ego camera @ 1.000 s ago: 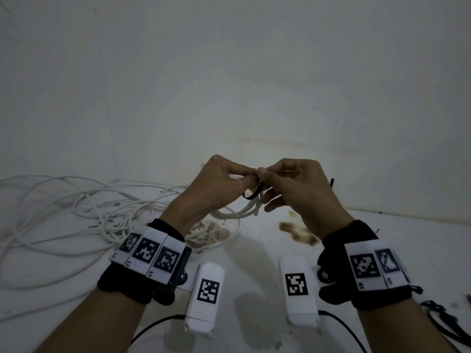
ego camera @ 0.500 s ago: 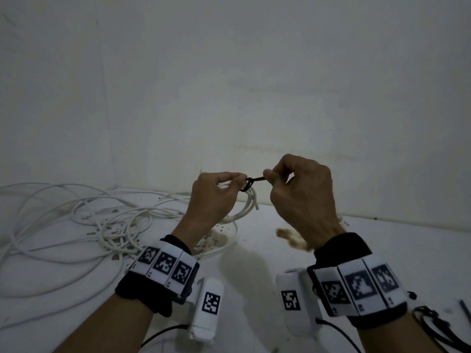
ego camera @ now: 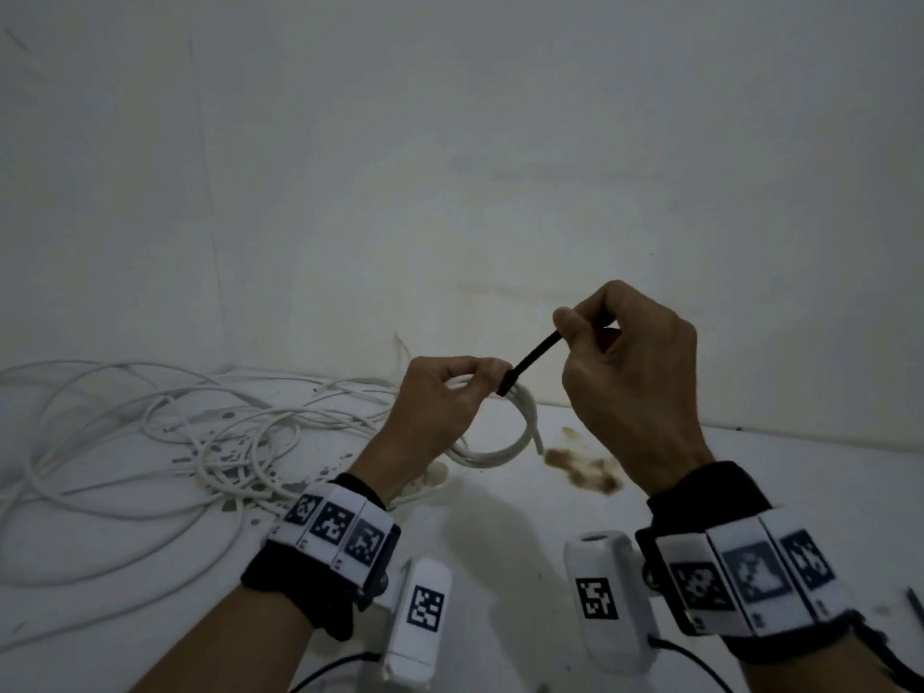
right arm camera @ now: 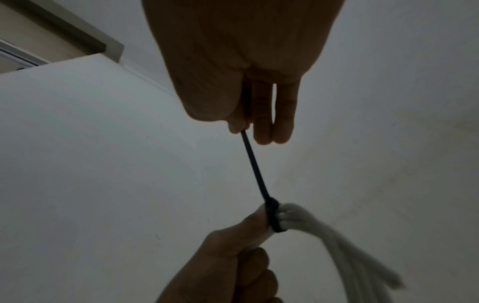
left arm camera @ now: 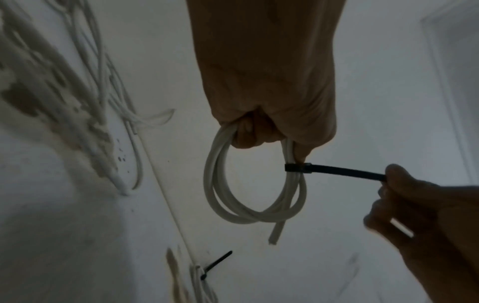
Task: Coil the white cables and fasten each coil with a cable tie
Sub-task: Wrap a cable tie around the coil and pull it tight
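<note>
Pulled farther out now, the tie [ego camera: 532, 361] stretches from the right hand's [ego camera: 630, 387] pinch. Left hand [ego camera: 440, 407] grips the coil [left arm camera: 249, 194] above a stained white table [ego camera: 500, 532] by white walls [ego camera: 450, 167].

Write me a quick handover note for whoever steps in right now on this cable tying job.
Left hand: grips the small white cable coil at its top, held off the table.
Right hand: pinches the tail of the black cable tie, strap drawn out straight and taut.
Done: the tie is looped round this coil's strands and sits snug. A tied coil also lies on the table.
Left: finish cinching, set the coil down, then coil and tie the loose white cables on the left. Spare ties look to be at the table's right edge.
</note>
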Motion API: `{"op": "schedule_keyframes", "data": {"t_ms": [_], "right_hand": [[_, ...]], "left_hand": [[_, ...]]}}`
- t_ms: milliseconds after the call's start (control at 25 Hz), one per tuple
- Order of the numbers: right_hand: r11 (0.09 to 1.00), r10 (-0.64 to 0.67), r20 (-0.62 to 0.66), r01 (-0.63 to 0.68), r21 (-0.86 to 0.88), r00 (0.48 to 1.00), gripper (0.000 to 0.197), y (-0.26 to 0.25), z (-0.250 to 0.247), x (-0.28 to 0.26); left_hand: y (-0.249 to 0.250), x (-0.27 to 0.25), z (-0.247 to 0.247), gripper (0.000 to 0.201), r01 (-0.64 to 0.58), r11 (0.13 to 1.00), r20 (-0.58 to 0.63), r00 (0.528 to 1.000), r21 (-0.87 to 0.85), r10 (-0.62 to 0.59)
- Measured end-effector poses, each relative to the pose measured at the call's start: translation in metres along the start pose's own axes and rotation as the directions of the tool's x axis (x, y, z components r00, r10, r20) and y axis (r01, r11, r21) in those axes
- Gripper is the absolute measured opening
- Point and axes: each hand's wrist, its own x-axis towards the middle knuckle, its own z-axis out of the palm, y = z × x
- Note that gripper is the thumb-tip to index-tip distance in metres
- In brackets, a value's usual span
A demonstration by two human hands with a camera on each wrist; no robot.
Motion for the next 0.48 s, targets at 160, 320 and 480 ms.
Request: {"op": "schedule_keyframes", "data": {"t_ms": [160,320,480], "right_hand": [[0.999,0.046,-0.001,-0.046,0.005,0.999,0.021,0.002,0.002,-0.004],[1.000,0.009,0.152,-0.010,0.010,0.988,0.015,-0.004,0.016,-0.013],[1.000,-0.025,0.347,0.024,0.007,0.937,0.021,-0.015,0.033,-0.031]], "left_hand": [[-0.003,-0.004,0.007,0.016,-0.023,1.000,0.039,0.999,0.018,0.022],[-0.007,0.000,0.001,0.015,0.066,0.998,-0.114,0.991,0.014,-0.064],[-0.007,0.004,-0.003,0.014,0.110,0.993,-0.180,0.979,0.049,-0.100]]}}
